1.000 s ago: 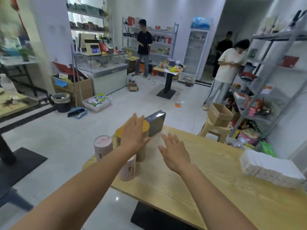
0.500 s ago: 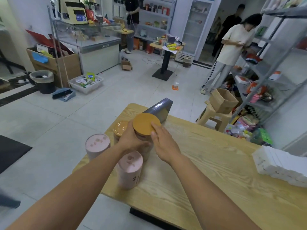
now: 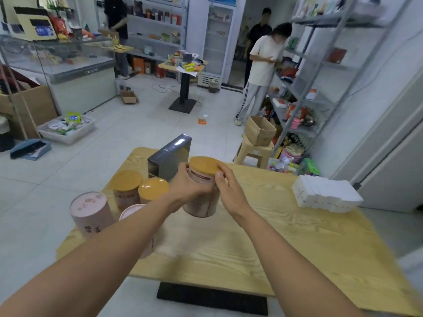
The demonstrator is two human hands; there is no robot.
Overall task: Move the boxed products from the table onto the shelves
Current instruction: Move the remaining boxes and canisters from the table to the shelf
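Canisters (image 3: 127, 188) stand left on the table (image 3: 274, 248) — box (image 3: 169, 156) behind, stack (image 3: 325, 195) right.

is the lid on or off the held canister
On. The yellow lid caps the canister that the left hand and right hand grip.

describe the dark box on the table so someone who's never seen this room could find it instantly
Find the wooden table in the foreground and look to its far left corner. The dark box sits there, just behind the yellow-lidded cans and pink tubes. It is the only dark, flat-sided, glossy item on the table; its neighbours are all round.
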